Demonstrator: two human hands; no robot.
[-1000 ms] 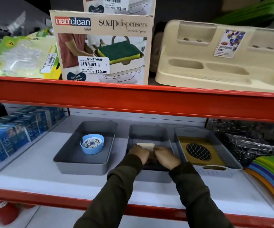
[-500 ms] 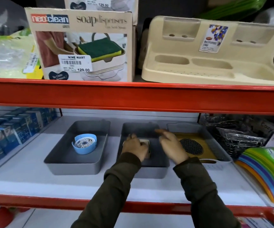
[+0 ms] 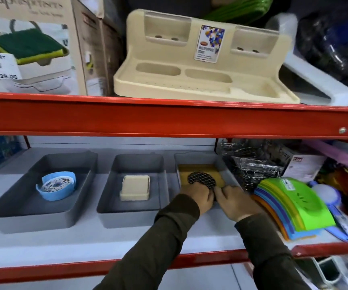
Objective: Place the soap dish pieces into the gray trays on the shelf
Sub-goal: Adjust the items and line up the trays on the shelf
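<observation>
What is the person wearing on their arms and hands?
Both arms are covered by long, dark olive-brown sleeves of a soft, knit-looking fabric, ending in snug cuffs at the wrists. The left hand and right hand are bare: no gloves, and no rings, watch or markings show.

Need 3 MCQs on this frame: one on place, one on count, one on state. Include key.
1. Where are both hands?
A. left tray
B. middle tray
C. right tray

2. How many gray trays stand on the shelf?
A. two
B. three
C. four

3. How is the cream soap dish?
A. held by the left hand
B. lying free in the middle tray
C. stacked on the blue dish

Key:
1 C: left hand and right hand meet at the right tray, by the yellow dish.
2 B: left tray, middle tray, right tray.
3 B: cream soap dish sits untouched, apart from the blue dish.
</observation>
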